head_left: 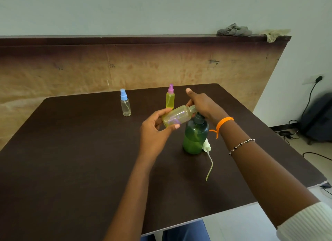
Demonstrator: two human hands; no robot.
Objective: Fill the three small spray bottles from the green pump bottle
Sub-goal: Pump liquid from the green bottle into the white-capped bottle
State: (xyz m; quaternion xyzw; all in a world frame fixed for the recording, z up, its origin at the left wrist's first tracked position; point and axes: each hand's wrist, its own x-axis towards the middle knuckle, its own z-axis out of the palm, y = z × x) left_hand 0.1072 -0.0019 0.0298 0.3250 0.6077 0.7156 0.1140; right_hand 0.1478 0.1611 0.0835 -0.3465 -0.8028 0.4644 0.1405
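Dark brown desk, matte, flat. Nearest item: white spray head with curved dip tube, lying just right of the green pump bottle. Green pump bottle: translucent, rounded, upright, dark pump top. Above it, uncapped small bottle, translucent yellowish plastic, tilted, threaded neck at the pump. Left hand: fingers curled round that bottle's base. Right hand: on the pump top, thumb raised; finger state cannot be told. Beyond: pink-capped yellow bottle; far left of it, blue-capped clear bottle, both upright.
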